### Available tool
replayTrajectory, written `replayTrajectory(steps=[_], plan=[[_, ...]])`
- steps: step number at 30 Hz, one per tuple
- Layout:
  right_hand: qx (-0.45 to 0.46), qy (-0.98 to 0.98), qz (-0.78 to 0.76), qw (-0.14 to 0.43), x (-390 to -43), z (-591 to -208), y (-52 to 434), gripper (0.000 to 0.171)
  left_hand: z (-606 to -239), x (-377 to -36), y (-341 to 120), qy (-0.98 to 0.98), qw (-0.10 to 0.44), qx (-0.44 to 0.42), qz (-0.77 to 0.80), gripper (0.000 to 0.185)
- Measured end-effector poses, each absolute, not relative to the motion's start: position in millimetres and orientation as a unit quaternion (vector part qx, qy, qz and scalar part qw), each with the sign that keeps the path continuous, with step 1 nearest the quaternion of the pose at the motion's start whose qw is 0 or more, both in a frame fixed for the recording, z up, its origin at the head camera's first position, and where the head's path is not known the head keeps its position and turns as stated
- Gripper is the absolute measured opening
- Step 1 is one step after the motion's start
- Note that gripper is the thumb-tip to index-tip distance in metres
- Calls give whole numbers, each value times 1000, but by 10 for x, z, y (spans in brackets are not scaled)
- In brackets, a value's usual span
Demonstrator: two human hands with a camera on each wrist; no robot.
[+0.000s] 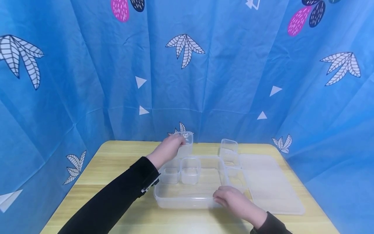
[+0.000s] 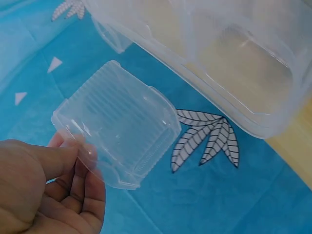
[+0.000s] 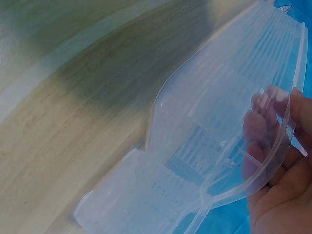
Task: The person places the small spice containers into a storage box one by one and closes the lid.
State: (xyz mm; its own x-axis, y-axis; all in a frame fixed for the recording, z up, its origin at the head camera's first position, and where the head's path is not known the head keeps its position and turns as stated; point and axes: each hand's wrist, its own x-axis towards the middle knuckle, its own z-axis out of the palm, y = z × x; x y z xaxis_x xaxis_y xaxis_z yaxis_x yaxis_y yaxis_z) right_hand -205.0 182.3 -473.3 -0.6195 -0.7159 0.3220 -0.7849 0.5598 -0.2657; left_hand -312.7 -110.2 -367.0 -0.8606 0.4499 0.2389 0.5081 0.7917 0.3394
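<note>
My left hand [image 1: 167, 149] pinches the rim of a small clear plastic box [image 1: 188, 148], raised behind a large clear plastic box [image 1: 187, 203]. Up close in the left wrist view, the small box [image 2: 119, 124] is tilted, and ribbed lines run across it; thumb and fingers hold one edge. Two more small boxes stand side by side in the back left of the large one, the left box [image 1: 170, 176] and the right box [image 1: 190, 175]. At the near right corner of the large box my right hand [image 1: 233, 202] grips its rim, fingers showing through the wall [image 3: 263, 146].
Several small clear boxes [image 1: 229, 146] stand in a row along the large box's right side. Further right a flat translucent lid [image 1: 273, 185] lies on the wooden table [image 1: 102, 169]. A blue patterned curtain [image 1: 228, 74] hangs behind and on both sides.
</note>
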Motion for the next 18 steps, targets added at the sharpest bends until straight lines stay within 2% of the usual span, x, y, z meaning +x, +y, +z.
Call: replayTrajectory(steps=[8, 18], plan=[[427, -880, 187, 94, -2061, -4721, 1824, 8, -3662, -2867, -1153, -930, 113, -296, -188, 24], [416, -886, 192, 77, -2045, -4724, 1816, 7, -3696, -2468, -1257, -927, 96, -291, -216, 29]])
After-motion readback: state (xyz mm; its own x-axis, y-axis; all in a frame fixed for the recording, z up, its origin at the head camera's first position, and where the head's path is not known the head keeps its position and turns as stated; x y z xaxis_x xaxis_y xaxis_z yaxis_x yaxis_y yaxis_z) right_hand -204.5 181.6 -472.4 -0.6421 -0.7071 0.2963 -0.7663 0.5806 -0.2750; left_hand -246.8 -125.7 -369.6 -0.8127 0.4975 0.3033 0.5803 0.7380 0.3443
